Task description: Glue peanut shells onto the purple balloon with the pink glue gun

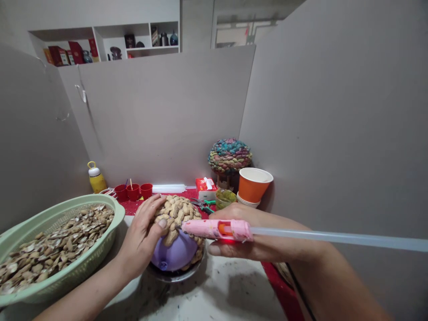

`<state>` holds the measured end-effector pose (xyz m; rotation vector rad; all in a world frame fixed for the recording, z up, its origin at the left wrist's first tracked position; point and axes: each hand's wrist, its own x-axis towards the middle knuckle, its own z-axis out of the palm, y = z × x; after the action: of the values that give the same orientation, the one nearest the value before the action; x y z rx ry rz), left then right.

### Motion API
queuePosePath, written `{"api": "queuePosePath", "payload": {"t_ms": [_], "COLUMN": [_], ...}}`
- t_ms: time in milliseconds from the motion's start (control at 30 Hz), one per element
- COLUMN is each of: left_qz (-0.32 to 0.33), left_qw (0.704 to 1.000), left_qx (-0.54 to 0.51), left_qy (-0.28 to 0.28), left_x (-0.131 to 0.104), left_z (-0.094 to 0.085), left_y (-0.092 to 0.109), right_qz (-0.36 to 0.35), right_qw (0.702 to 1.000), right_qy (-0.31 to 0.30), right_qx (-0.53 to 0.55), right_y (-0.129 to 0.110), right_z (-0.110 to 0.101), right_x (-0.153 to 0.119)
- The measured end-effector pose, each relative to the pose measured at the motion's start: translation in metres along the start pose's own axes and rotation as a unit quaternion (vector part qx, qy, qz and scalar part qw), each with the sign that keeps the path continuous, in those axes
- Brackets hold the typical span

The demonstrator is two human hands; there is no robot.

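Observation:
A purple balloon [177, 254], its knot facing me, rests in a shallow metal bowl [174, 277]. Peanut shells [179, 208] cover its top and right side, leaving the front bare. My left hand [145, 229] curves around the upper left of the balloon, fingers over the shells and thumb against a shell near the bare part. In my right hand [254, 218] is a pink-wrapped hot glue gun [214, 228] with a red glow underneath. Its tip meets the shell edge by my left thumb. A long translucent glue stick [334, 238] sticks out of its back.
Left, a green basket [117, 209] holds many shell halves. Behind the bowl are red cups [146, 191], glue sticks [169, 188], green-handled pliers [205, 205], a tissue pack [205, 187], orange paper buckets [254, 187] and a colourful shell-covered dome [230, 156]. Grey panels surround the table.

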<state>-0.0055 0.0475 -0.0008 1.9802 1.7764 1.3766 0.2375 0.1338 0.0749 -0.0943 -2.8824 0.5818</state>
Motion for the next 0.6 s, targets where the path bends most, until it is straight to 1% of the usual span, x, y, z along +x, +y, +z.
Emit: {"api": "queuePosePath", "payload": {"t_ms": [100,267,467,600], "left_qz": [0.005,0.012,0.014,0.014], "left_qw": [1.000,1.000,0.999,0.999], "left_qx": [0.003,0.021,0.030,0.032], "left_qy": [-0.002,0.001,0.006,0.008], "left_x": [-0.0001,0.0001,0.0013,0.0016], "left_z": [-0.0003,0.0006,0.0011,0.0006], "left_y": [0.0000,0.0028,0.0066,0.0067], "right_qz": [0.011,0.012,0.038,0.020], "right_qw": [1.000,1.000,0.999,0.999], "right_qy": [-0.013,-0.017,-0.027,-0.019], "right_qx": [-0.009,-0.016,-0.013,-0.020], "right_y": [-0.0002,-0.0044,-0.0053,-0.0029], "right_z": [-0.0006,-0.0018,-0.0022,-0.0012], "right_x": [-0.0002,0.0011,0.0035,0.0007]}}
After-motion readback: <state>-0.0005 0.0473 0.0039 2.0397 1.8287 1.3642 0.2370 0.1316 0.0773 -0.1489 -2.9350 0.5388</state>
